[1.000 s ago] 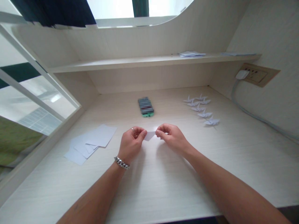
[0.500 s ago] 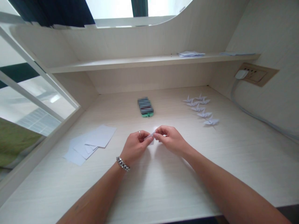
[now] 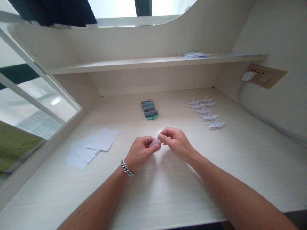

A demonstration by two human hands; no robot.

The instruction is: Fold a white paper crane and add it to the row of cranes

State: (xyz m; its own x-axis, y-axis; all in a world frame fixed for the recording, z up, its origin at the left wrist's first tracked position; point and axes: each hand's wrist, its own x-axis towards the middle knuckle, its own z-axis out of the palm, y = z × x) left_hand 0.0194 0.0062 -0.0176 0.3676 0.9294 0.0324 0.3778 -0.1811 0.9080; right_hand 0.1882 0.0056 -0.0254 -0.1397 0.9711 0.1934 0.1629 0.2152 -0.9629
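Note:
Both my hands meet over the middle of the pale wooden desk (image 3: 168, 191). My left hand (image 3: 141, 151), with a ring and a chain bracelet, pinches a small folded piece of white paper (image 3: 155, 142). My right hand (image 3: 175, 142) pinches the same paper from the right side, fingers curled together. Most of the paper is hidden between the fingertips.
A loose pile of white paper sheets (image 3: 92, 147) lies at the left. Several folded paper cranes (image 3: 207, 111) stand in a row at the back right. A blurred green-edged phone (image 3: 149, 109) lies behind the hands. A shelf (image 3: 144, 62) holds more paper (image 3: 196, 55). A plug and cable (image 3: 248, 76) run along the right wall.
My hands have drawn closer together and slightly toward me. The paper, stretched flat between them before, is now folded smaller between the fingertips.

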